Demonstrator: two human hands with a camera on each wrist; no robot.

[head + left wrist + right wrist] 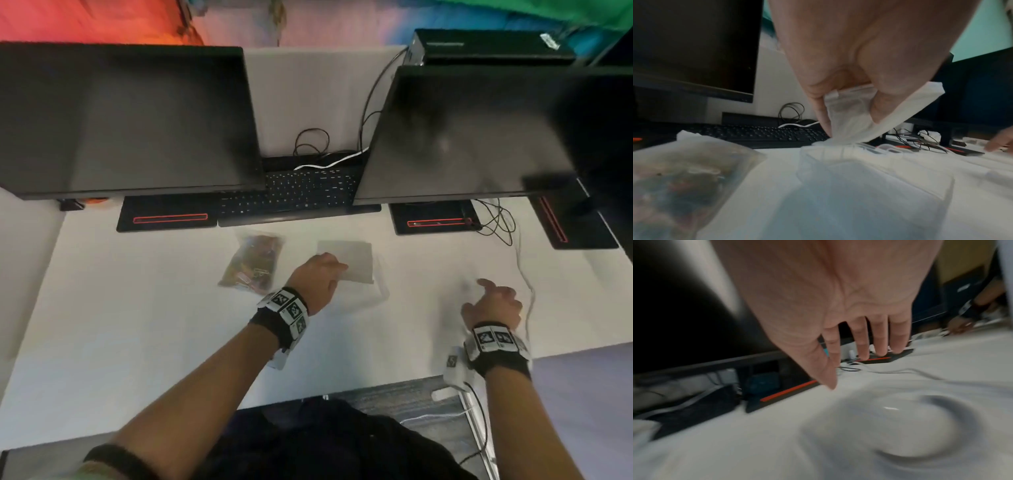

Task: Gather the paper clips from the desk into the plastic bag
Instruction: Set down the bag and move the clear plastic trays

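Fingers (877, 110) of the left hand (317, 274) pinch a thin, crinkled clear plastic bag (857, 113); right hand (493, 305) hangs open, empty.

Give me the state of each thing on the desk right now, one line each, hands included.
Left hand: pinches the top edge of the empty plastic bag.
Right hand: fingers straight, holding nothing, above the desk.
Bag of paper clips: filled, lying flat left of the left hand.
Clear plastic container: on the desk under the empty bag; contents unclear.
Monitors: screens dark.
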